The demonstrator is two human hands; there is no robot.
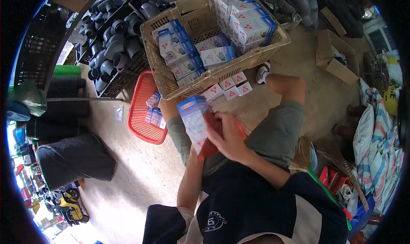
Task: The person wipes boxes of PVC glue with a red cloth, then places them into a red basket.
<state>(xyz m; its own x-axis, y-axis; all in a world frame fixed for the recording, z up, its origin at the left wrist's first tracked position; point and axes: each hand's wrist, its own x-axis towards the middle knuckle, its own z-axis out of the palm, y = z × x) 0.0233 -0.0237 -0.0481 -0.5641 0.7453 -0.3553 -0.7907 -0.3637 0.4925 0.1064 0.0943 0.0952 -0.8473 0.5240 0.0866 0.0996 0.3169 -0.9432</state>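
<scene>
A blue-and-white cardboard box [193,119] is held tilted above my lap. My left hand [195,153] supports it from below and behind, with most of the fingers hidden by the box and a red cloth [208,146]. My right hand [229,135] is closed on the red cloth and presses it along the box's right side. Beyond the held box, a large tan plastic crate [222,75] contains many similar boxes. Several small white boxes [231,92] with red marks sit in rows on the floor against the crate.
Left of my leg stands a red plastic basket [136,111] with a few small boxes. Grey pipe fittings [116,45] fill dark crates behind it. A rolled black mesh [74,161] lies at left. On the right are an open carton [337,56], a broom [302,154] and a striped sheet [376,141].
</scene>
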